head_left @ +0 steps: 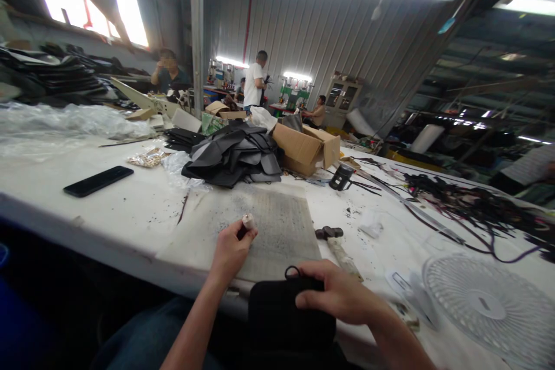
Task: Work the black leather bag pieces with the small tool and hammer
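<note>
My left hand is closed around a small whitish cylindrical piece, held upright just above a speckled grey sheet on the table. Lower and to the right, my right hand grips a black case by its upper right part, at the table's front edge. A thin black loop sticks up from the top of the case. Right of the sheet lies a hammer with a dark head and a pale, worn handle.
A pile of black pieces and an open cardboard box stand behind the sheet. A phone lies left, a white fan right, black straps far right. Several people sit or stand in the background.
</note>
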{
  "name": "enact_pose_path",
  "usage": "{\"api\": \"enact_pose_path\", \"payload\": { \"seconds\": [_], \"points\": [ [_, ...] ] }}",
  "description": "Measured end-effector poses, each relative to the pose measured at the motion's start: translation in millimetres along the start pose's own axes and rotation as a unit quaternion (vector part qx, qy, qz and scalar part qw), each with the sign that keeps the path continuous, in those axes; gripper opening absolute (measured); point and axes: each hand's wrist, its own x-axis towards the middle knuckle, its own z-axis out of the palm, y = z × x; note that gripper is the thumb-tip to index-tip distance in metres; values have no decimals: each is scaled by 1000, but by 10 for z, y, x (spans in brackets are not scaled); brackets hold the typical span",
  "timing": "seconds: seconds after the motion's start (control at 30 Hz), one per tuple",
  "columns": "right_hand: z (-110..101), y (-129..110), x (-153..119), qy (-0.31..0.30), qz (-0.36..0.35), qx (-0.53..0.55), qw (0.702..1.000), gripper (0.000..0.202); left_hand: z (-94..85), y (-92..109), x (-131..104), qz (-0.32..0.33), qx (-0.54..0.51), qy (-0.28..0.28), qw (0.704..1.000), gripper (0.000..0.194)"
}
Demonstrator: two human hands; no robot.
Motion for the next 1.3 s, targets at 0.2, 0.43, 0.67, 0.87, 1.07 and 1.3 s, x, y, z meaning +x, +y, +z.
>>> {"api": "enact_pose_path", "payload": {
  "seconds": [0.2, 0.43, 0.67, 0.87, 1.07, 1.3],
  "points": [
    [-208, 263, 671, -6, -51, -72, 996, 14, 11, 11, -1, 6, -1, 2, 1000, 25],
    [-304, 373, 1033, 84, -72, -158, 981, 10, 4, 30, -1, 7, -6, -2, 1000, 23],
    [49, 357, 714, 271, -139, -238, 922, 45, 15, 29, -7, 4, -4, 45, 999, 27],
    [548, 570, 389, 230, -140, -300, 915, 37, -7, -12, 105, -3, -6, 5, 1000, 28],
    [655, 745, 377, 261, -165, -308, 900, 41, 277, 368, 180, 27, -28, -99, 994, 20],
    [655, 742, 349, 272, -165, -284, 905, 43, 619, 358, 158, 9, -47, -156, 987, 19]
  ]
}}
